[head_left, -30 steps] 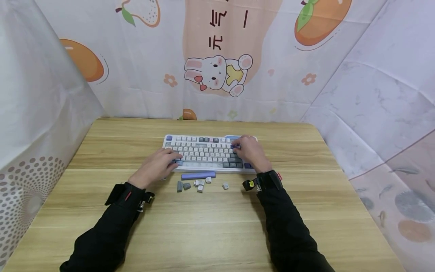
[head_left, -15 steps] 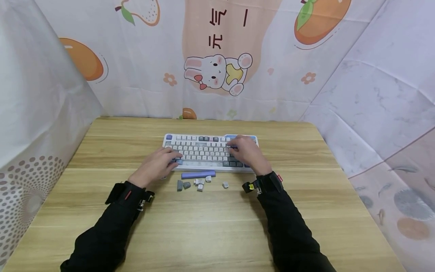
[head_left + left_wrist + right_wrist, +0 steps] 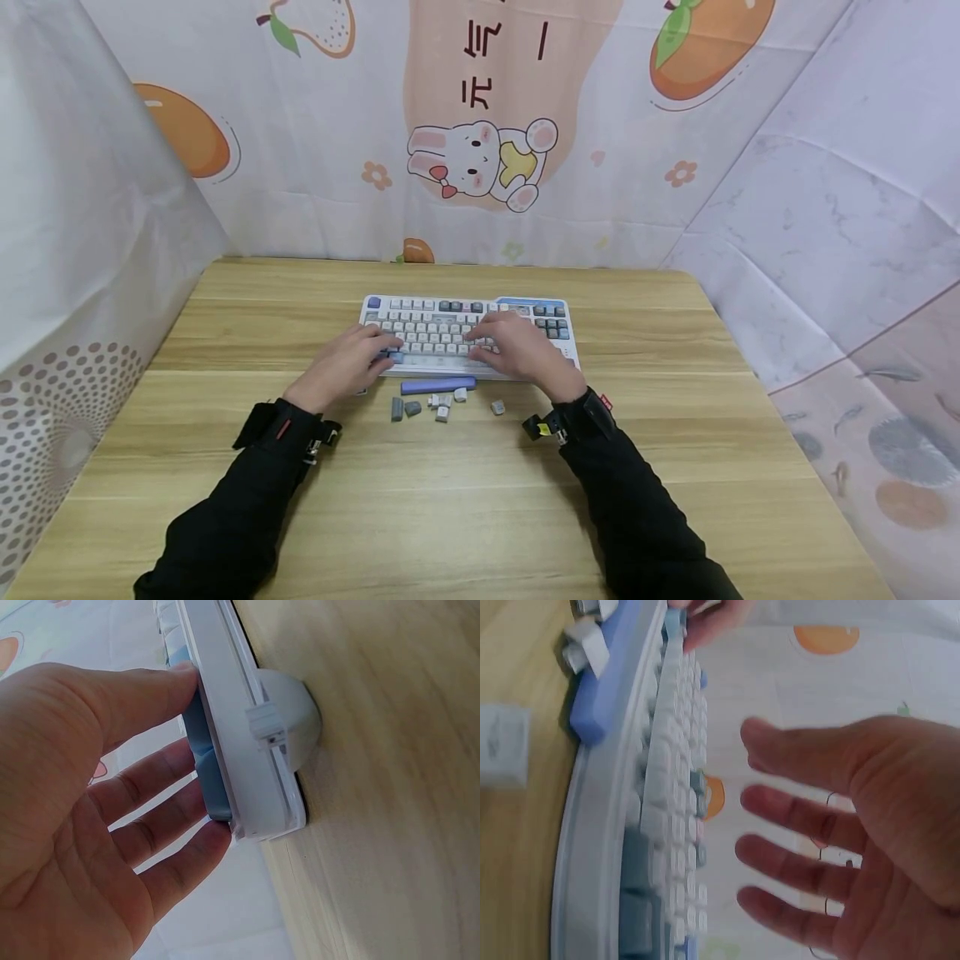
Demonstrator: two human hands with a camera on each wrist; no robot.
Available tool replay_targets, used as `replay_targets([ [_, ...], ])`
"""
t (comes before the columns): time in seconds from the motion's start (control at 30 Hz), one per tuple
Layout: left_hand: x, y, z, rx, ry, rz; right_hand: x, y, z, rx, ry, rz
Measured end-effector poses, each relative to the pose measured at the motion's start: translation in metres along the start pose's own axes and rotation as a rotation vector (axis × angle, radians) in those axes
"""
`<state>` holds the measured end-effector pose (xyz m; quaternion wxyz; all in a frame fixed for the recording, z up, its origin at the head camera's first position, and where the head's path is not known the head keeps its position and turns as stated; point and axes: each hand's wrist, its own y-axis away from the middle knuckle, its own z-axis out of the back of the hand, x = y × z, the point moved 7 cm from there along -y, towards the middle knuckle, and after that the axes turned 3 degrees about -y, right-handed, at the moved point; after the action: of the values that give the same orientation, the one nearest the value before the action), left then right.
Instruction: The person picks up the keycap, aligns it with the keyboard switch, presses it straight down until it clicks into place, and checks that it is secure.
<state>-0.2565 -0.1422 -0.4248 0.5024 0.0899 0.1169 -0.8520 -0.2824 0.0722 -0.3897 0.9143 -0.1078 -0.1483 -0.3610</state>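
A white keyboard (image 3: 438, 364) with white, grey and blue keycaps lies flat on the wooden table. My left hand (image 3: 341, 367) rests at its left front corner; in the left wrist view, thumb and fingers touch the blue corner keys (image 3: 196, 724) with bent, relaxed fingers. Over the right-middle keys is my right hand (image 3: 521, 346), fingers spread and holding nothing; the right wrist view shows its fingertips apart from the key tops. In front of the keyboard lies a long purple keycap (image 3: 438, 386), shaped like a space bar.
Loose small keycaps lie on the table in front: a dark grey one (image 3: 397, 409), a rounder grey one (image 3: 412, 408), several white ones (image 3: 442, 414) and a lone white one (image 3: 498, 407). A printed curtain (image 3: 315, 158) hangs behind the table's far edge.
My right hand has moved left from the keyboard's right part to its middle, uncovering the grey keys at the right. The left hand has stayed in place.
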Motion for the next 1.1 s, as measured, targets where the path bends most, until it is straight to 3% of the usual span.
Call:
replay_targets([
  [0.17, 0.000, 0.001, 0.000, -0.006, 0.006, -0.007, 0.023, -0.001, -0.019, 0.171, -0.092, 0.144],
  [0.37, 0.002, 0.001, -0.001, 0.002, 0.014, 0.007, 0.044, 0.000, -0.037, 0.287, -0.159, 0.202],
  [0.63, 0.003, 0.000, -0.002, 0.019, -0.001, 0.018, 0.057, 0.001, -0.050, 0.329, -0.150, 0.236],
  [1.1, 0.002, -0.001, -0.001, 0.006, 0.014, 0.012, 0.051, -0.001, -0.062, 0.367, -0.079, 0.164],
])
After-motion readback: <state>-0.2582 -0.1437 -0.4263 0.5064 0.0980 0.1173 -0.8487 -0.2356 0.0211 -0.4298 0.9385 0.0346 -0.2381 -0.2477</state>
